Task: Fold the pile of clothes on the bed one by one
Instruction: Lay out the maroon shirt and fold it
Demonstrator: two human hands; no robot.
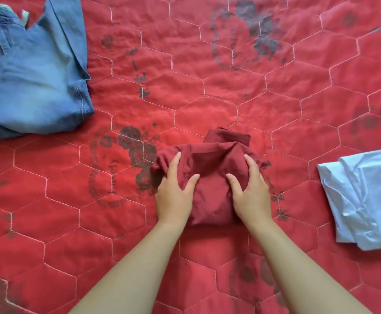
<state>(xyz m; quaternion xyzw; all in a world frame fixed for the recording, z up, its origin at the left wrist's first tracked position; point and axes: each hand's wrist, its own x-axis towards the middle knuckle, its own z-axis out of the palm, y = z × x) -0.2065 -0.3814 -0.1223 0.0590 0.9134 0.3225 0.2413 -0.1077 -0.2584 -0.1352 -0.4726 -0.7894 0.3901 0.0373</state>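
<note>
While pressing on the dark red garment point(210, 177), with left hand point(174, 196) and right hand point(251, 197) spread flat, fingers straight, gripping nothing. Sits bunched on the quilt point(253, 98), just ahead. Could spring loose once released, being thick and lumpy at the far edge. Well apart, not obstructing: jeans point(33, 75) far left, pale blue garment point(366, 200) right.

left hand point(173, 196) and right hand point(251, 196) pressing dark red garment point(212, 168), red quilted bedspread point(230, 98)
</note>
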